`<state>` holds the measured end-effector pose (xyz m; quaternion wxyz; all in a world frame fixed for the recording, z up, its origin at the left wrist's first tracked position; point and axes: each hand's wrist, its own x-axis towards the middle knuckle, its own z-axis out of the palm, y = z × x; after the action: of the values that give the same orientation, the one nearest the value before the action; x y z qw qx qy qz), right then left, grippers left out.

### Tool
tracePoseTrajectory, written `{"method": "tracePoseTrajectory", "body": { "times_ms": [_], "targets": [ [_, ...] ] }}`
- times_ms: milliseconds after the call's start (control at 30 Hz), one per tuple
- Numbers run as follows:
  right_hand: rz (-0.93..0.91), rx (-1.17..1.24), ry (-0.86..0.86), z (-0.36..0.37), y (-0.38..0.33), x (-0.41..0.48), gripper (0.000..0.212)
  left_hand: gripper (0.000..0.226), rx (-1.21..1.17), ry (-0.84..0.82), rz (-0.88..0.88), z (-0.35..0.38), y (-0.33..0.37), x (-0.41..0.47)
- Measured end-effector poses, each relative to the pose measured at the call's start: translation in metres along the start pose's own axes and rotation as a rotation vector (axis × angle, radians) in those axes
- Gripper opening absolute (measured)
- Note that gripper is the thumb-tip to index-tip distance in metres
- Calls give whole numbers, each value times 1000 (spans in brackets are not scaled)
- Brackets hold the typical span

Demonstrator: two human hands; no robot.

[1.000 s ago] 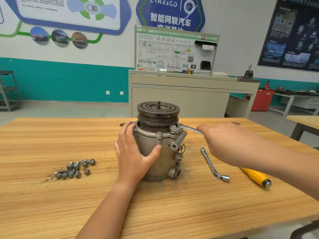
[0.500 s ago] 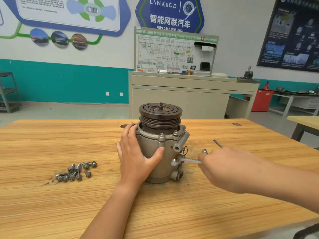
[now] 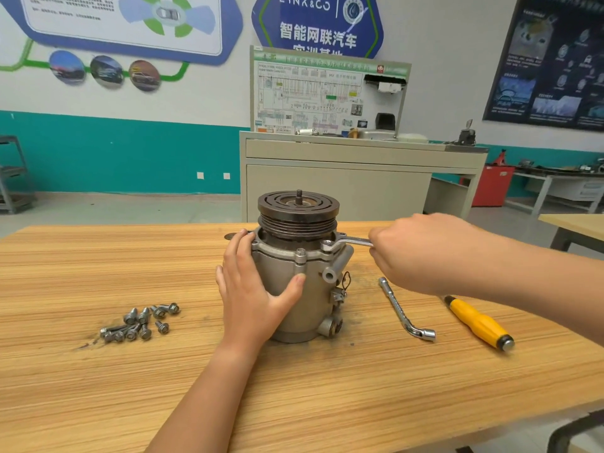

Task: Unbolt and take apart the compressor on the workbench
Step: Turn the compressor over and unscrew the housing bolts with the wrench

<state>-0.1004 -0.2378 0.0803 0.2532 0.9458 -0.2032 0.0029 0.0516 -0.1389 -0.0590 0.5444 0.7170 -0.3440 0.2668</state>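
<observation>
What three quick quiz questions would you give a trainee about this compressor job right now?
1. True or false: the left hand grips the side of the compressor.
2. The wrench held by the right hand sits on the compressor's: A) upper flange, B) base, C) centre shaft.
3. Fill in: the loose bolts lie on the workbench on the person's ____ side of the compressor.

Key: 1 true; 2 A; 3 left.

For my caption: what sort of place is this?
Probably an automotive training workshop: white wiring-diagram teaching board, blue car-themed wall posters, grey metal compressor on a wooden workbench.
</observation>
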Motion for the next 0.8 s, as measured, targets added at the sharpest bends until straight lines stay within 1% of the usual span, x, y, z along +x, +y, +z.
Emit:
{"method": "tracePoseTrajectory", "body": {
  "times_ms": [100, 200, 267, 333, 433, 467, 533, 633, 700, 800],
  "targets": [
    [-26, -66, -12, -3, -3, 0, 12, 90, 2, 2, 8, 1, -1, 0],
    [-104, -53, -11, -1, -2, -5, 15, 90, 0, -1, 4, 1, -1, 0],
    [-136, -26, -62, -1, 6, -3, 17, 90, -2, 1, 1, 1, -1, 0],
    [-149, -82, -87, 3, 15, 5, 14, 90, -3, 2, -2, 1, -1, 0],
    [-146, -225, -15, 16, 23, 26, 5, 90, -5, 3, -7, 1, 1, 1],
    [-128, -232, 9, 20, 24, 35, 7, 90, -5, 3, -7, 1, 1, 1],
    [-102, -192, 56, 28, 25, 56, 17, 90, -4, 7, -1, 0, 1, 0],
    [-109, -50, 155, 43, 19, 79, 24, 90, 2, 3, -1, -1, 1, 0],
    [-102, 32, 203, 54, 14, 84, 24, 90, 12, 1, 0, -1, 1, -1],
    [-71, 126, 283, 60, 16, 77, 18, 90, 20, 5, -2, 0, 1, -1]
  ]
}}
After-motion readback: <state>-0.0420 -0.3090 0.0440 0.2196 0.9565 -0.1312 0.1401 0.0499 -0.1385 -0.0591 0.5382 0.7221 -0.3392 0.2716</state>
